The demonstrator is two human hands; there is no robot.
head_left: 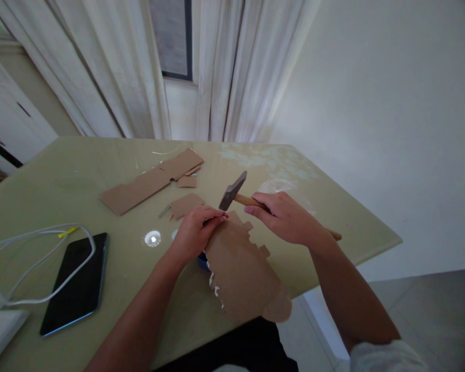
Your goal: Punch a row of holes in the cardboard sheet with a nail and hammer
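Observation:
My right hand [281, 214] is wrapped round the wooden handle of a hammer [233, 190]. The hammer's metal head is tilted, just above my left fingertips. My left hand [197, 227] is closed in a pinch at the far end of a brown cardboard piece [244, 268]; whatever sits between the fingertips is too small to name. That cardboard has small tabs along its right side and white blobs or cord along its left. Partly hidden beneath it and my left hand is a dark blue object [203, 261].
Behind lie cardboard strips [151, 183] and a small cardboard square [186, 204], with thin metal pieces beside it. On the left are a shiny round disc [152, 238], a black tablet [75, 284] and a white cable [39, 301]. A clear plastic item [281, 186] rests behind my right hand.

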